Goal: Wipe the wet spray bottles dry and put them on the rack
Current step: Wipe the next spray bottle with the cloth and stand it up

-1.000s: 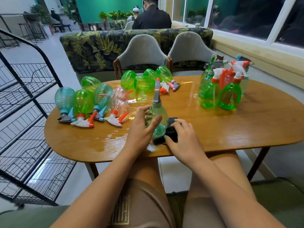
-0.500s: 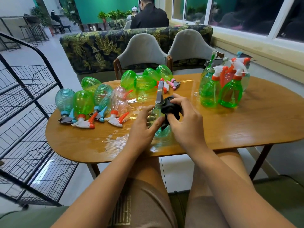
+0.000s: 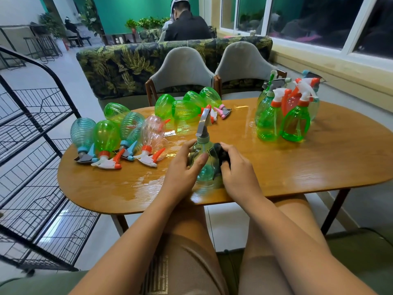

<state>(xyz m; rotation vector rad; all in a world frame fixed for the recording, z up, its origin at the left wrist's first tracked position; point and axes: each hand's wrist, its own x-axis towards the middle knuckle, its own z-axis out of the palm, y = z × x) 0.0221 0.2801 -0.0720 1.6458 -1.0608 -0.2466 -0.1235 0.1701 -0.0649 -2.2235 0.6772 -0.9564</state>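
A pale green spray bottle (image 3: 204, 154) with a grey trigger head stands upright near the front edge of the wooden table (image 3: 319, 167). My left hand (image 3: 182, 173) grips its left side, thumb across the front. My right hand (image 3: 236, 169) holds a black cloth (image 3: 221, 155) against the bottle's right side. Several bottles (image 3: 106, 137) lie on their sides at the left, and more lie at the back centre (image 3: 187, 109). A cluster of green bottles (image 3: 285, 120) stands upright at the right. The black wire rack (image 3: 36, 158) stands to the left of the table.
Puddles of water (image 3: 148, 182) shine on the tabletop in front of the lying bottles. Two grey chairs (image 3: 182, 73) stand behind the table, with a leaf-patterned sofa back beyond them. A person sits further back, facing away.
My right hand has slid the black cloth down from the bottle's neck to its lower right side. My left hand keeps its grip on the bottle.
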